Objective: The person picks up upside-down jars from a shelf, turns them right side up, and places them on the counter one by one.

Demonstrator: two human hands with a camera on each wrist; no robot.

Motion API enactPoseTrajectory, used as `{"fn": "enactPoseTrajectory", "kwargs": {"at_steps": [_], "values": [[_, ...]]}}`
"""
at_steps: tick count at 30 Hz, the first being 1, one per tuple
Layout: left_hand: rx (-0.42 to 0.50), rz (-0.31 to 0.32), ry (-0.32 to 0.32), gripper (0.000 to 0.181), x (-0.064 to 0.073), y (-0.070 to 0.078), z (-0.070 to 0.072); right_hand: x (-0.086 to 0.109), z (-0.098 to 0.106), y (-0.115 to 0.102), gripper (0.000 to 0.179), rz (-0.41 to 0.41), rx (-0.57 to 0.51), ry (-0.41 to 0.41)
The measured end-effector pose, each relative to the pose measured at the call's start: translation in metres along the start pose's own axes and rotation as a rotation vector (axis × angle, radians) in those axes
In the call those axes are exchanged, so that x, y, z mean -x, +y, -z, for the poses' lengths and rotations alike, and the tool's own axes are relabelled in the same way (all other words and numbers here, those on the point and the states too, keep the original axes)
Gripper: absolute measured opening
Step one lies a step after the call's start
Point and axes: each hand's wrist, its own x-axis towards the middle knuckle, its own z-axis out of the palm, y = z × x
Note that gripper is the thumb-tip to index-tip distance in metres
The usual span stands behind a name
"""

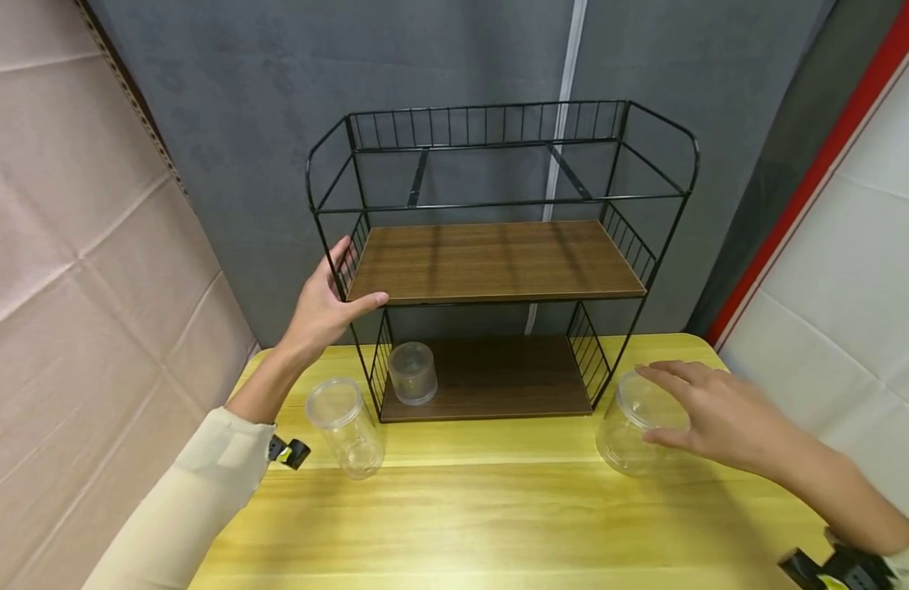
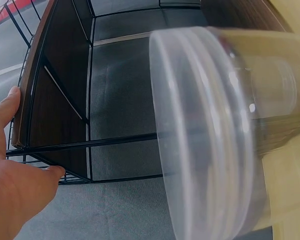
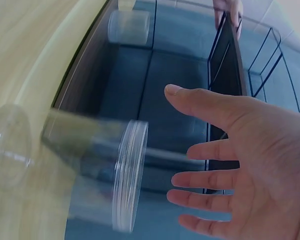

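A black wire rack [image 1: 491,262] with wood-look boards stands on the table. My left hand [image 1: 317,315] grips its left side at the middle board, thumb in front and fingers around the side wires. On the lower board, toward the left, sits a small clear jar [image 1: 413,377]. A taller clear lidded jar [image 1: 358,442] stands in front of the rack's left side, below my left wrist. Above another clear lidded jar [image 1: 620,438] at the front right hovers my right hand [image 1: 727,418], fingers spread; the right wrist view shows a gap between palm and lid [image 3: 130,175].
The yellow wooden table [image 1: 454,524] extends in front of the rack. Grey cloth [image 1: 240,147] hangs behind it. A pale panel [image 1: 93,270] stands on the left and a white one [image 1: 852,246] with a red edge on the right.
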Motion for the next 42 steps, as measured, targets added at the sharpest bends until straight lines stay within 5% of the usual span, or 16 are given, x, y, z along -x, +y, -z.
{"fn": "enactPoseTrajectory", "kwargs": {"at_steps": [17, 42], "values": [[-0.025, 0.009, 0.006, 0.104, 0.002, -0.001, 0.000, -0.048, -0.033, -0.049, 0.083, 0.117, -0.120, 0.046], [-0.010, -0.014, -0.002, 0.106, 0.004, -0.002, -0.001, -0.122, -0.088, -0.081, 0.086, 0.026, -0.420, -0.007]]}}
